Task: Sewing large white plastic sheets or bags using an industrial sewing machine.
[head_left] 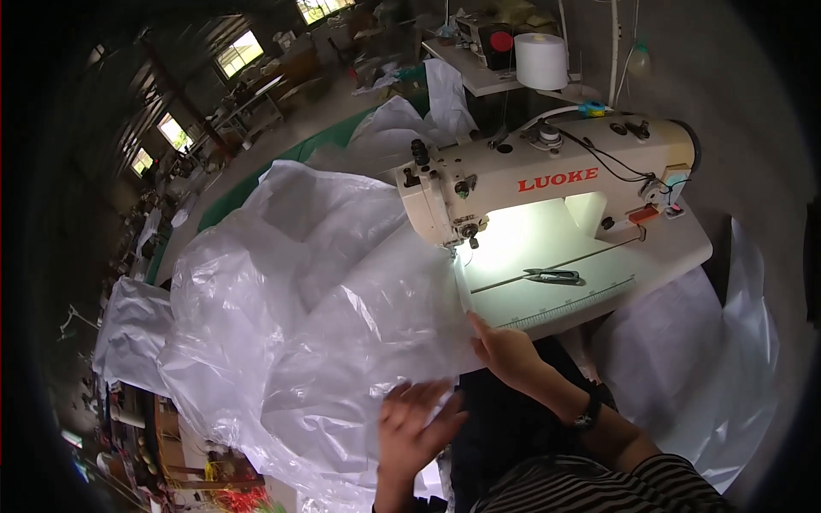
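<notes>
A big sheet of clear plastic film (308, 316) lies bunched over the sewing table and runs under the needle of a cream sewing machine (547, 175). My right hand (505, 349) pinches the film's edge near the table's front, just below the needle. My left hand (413, 423) lies flat with fingers spread on the film, lower and to the left. A wristwatch (587, 417) sits on my right wrist.
Small thread snips (554, 275) lie on the lit machine bed (599, 282) beside a printed ruler strip. A white thread cone (540, 60) stands behind the machine. More white material (701, 376) hangs at the right. Other work tables (256, 94) stretch away at the upper left.
</notes>
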The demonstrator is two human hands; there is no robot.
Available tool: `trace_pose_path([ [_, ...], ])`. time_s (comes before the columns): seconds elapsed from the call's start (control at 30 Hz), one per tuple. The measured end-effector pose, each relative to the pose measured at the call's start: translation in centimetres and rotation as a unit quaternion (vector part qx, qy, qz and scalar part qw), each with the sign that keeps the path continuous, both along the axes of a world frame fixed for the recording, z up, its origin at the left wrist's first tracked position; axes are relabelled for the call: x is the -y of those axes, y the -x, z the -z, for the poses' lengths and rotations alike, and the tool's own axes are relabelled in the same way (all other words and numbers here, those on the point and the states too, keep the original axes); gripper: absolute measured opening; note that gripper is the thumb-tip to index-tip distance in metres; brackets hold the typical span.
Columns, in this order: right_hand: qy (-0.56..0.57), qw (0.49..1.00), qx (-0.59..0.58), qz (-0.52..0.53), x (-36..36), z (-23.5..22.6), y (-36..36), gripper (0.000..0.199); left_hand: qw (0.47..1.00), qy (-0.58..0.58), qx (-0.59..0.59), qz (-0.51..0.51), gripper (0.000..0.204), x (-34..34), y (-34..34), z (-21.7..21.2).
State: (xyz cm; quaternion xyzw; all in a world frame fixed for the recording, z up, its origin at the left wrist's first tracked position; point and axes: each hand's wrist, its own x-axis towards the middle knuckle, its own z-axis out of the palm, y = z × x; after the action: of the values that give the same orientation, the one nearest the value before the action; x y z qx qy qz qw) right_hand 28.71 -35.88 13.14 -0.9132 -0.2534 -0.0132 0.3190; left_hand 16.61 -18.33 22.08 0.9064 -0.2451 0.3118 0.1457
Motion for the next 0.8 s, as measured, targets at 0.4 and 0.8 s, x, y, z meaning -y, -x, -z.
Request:
trace_pose_path([
  [0.4, -0.202, 0.951, -0.232, -0.027, 2.1, -0.7, 2.0, 0.05, 0.938, 0.32, -0.101, -0.091, 0.013, 3.1, -5.2, 4.7],
  [0.8, -0.227, 0.94, -0.254, -0.024, 2.0, -0.7, 2.5, 0.051, 0.871, 0.462, -0.164, -0.03, 0.035, 0.4, -5.6, 7.6],
])
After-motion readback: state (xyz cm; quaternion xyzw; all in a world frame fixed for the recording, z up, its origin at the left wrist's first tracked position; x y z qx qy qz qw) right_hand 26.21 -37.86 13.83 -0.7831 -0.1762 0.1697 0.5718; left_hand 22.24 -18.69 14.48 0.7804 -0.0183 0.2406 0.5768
